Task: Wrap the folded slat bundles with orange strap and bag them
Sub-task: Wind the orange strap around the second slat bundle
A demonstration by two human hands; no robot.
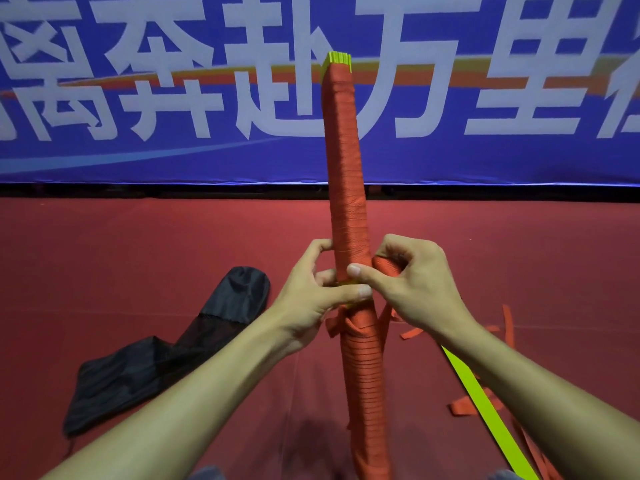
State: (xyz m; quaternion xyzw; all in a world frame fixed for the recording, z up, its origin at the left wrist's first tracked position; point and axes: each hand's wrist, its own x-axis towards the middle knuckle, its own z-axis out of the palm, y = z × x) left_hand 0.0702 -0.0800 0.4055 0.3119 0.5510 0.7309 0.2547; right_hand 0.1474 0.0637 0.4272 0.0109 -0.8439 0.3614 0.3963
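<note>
A long bundle of yellow-green slats (347,188) stands upright in front of me, wound almost end to end in orange strap, with bare slat ends showing at its top. My left hand (311,299) grips the bundle at mid-height, thumb across a narrow uncovered yellow band. My right hand (412,282) holds a bunched length of orange strap (386,266) against the bundle's right side, thumb pressing on the wrap. A black drawstring bag (166,355) lies flat on the floor to the left.
Red carpet (519,258) covers the floor. A loose yellow-green slat (485,407) and slack orange strap (507,327) lie to the right under my right forearm. A blue banner with large white characters (138,98) hangs along the back.
</note>
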